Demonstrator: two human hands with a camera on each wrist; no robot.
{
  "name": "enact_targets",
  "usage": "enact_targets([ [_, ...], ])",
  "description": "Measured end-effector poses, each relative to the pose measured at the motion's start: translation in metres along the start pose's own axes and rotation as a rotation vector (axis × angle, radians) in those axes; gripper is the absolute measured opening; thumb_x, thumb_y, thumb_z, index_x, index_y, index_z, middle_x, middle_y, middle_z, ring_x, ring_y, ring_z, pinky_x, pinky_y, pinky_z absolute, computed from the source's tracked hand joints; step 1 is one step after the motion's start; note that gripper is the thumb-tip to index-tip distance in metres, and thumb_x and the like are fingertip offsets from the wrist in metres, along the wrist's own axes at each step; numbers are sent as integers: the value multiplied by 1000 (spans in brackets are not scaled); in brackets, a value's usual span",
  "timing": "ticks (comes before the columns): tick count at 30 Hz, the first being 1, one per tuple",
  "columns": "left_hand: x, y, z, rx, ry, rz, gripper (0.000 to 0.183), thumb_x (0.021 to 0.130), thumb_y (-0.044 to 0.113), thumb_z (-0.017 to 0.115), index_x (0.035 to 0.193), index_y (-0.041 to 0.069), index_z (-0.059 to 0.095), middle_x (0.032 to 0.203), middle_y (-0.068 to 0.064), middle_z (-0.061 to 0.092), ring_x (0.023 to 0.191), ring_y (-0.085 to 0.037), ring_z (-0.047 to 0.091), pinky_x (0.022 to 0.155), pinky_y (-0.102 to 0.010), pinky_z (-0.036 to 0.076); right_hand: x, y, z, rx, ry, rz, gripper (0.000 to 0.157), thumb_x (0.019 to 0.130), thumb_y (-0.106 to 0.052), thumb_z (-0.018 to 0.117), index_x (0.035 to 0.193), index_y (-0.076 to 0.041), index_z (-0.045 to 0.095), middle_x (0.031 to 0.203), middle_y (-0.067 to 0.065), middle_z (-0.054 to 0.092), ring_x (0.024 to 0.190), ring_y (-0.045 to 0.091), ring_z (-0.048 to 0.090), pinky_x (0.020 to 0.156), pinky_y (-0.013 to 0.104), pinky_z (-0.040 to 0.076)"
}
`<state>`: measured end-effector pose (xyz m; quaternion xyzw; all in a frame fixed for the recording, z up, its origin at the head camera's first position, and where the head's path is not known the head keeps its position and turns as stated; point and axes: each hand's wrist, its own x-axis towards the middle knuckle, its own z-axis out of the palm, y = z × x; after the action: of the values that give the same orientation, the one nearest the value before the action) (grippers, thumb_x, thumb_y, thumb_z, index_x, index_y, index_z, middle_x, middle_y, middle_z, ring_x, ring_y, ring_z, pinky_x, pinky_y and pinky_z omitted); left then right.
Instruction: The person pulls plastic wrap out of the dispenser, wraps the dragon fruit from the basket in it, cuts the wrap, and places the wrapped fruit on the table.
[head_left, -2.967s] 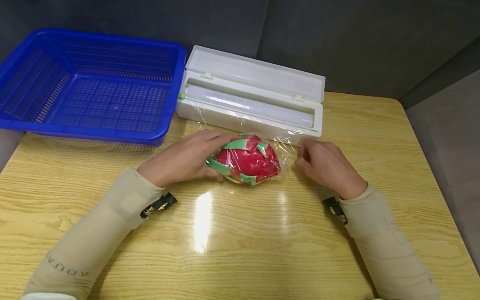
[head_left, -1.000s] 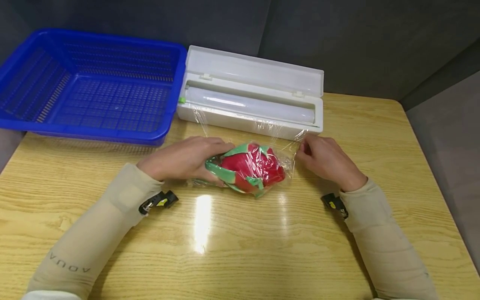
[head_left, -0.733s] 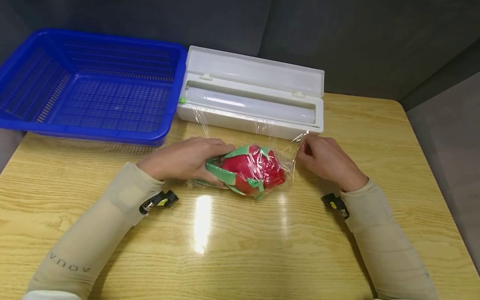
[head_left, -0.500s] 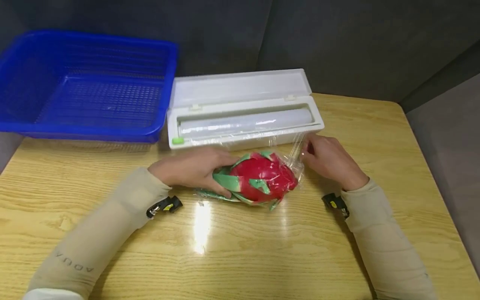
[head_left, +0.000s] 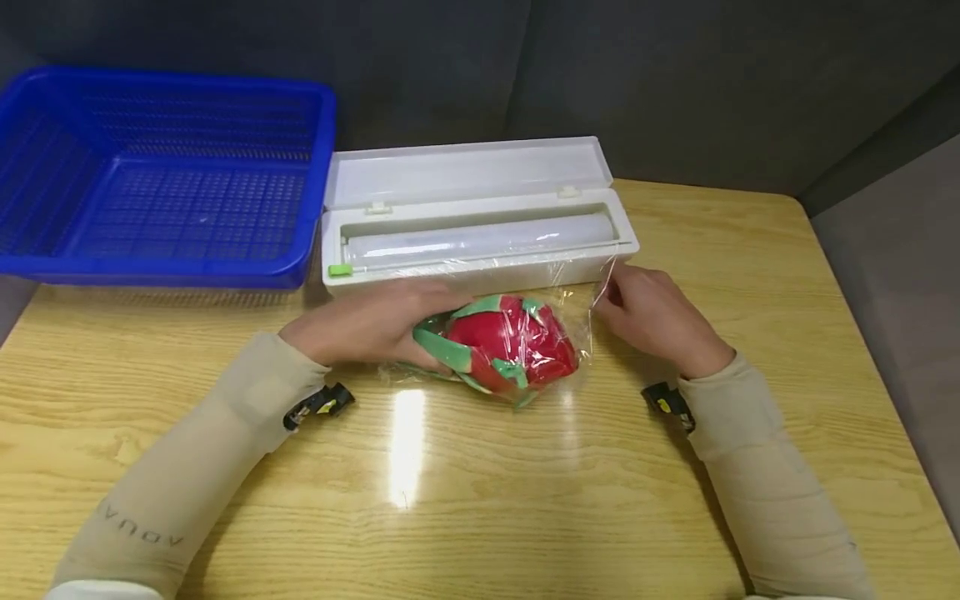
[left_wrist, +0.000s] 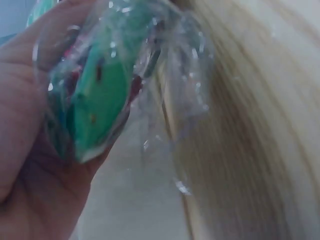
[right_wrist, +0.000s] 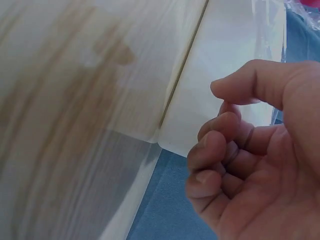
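Observation:
A red dragon fruit (head_left: 510,342) with green scales lies wrapped in clear cling film (head_left: 587,310) in front of a white dispenser box (head_left: 626,247). My left hand (head_left: 367,321) grips its leafy left end, fingers over the far side and thumb on the near side. Crumpled film (left_wrist: 187,70) hangs around the green scales (left_wrist: 102,100) in the left wrist view. At the box's right front corner, my right hand (head_left: 656,317) pinches the film's edge between thumb and index finger, the other fingers curled. Stretched film runs from the fruit to the box's front edge.
The box's lid (head_left: 465,173) stands open, with the film roll (head_left: 480,240) inside and a green slider (head_left: 340,270) at its left end. A blue plastic basket (head_left: 202,271) stands at the back left. Dark panels (head_left: 675,100) rise behind the wooden table (head_left: 487,508).
The dispenser box has swung round, its left end coming nearer to me, and the basket has shifted slightly left. The fruit has come a little nearer since the earliest frame; both hands keep their hold.

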<state>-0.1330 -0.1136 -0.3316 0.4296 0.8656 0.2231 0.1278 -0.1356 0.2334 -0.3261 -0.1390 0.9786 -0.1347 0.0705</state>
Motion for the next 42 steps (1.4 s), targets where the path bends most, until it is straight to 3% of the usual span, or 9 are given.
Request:
enact_targets([
  [6,3,-13,-2,-21,63,-28,85,82,43,87,154,17,50,139,-7,65,124,-24,63,111,-44,53,0,-1,2,38,-22,-25,9,97,-15,58,93,-7,57,77,7,55,71,21,51,61,31,38],
  [11,3,-17,-2,-36,87,-73,89,83,46,84,156,13,46,150,-11,58,136,-30,57,118,-48,47,1,-4,3,58,-54,-33,9,97,-15,58,94,-6,57,78,7,54,71,21,51,60,30,38],
  [16,5,-20,-3,-20,103,-70,87,88,43,80,161,20,38,159,-7,51,147,-29,50,123,-47,42,2,-3,2,63,-42,-21,9,98,-15,58,96,-7,57,78,8,55,70,20,51,59,30,38],
  [21,7,-23,-3,-11,142,-54,82,91,32,80,161,19,38,161,-8,49,150,-29,47,125,-47,40,3,-1,3,53,-8,-16,10,98,-15,56,95,-6,57,78,8,53,70,21,51,60,31,37],
  [34,4,-23,-4,-53,93,-51,97,84,43,82,164,32,29,158,-3,53,139,-28,57,117,-48,48,-2,-5,-2,14,-6,-44,7,94,-15,59,94,-8,59,78,7,56,71,20,51,61,30,38],
  [37,4,-22,-4,-45,84,-60,98,83,44,84,164,29,29,162,-4,48,145,-29,52,121,-49,45,-8,-11,-7,14,64,-93,5,93,-14,62,93,-9,61,81,7,59,73,20,54,63,31,41],
  [42,4,-16,-5,-46,57,-117,107,77,49,88,163,21,32,163,-6,46,148,-30,48,123,-49,42,-19,-32,-7,75,288,-257,12,93,-13,72,99,-6,65,94,8,66,86,23,62,73,37,54],
])
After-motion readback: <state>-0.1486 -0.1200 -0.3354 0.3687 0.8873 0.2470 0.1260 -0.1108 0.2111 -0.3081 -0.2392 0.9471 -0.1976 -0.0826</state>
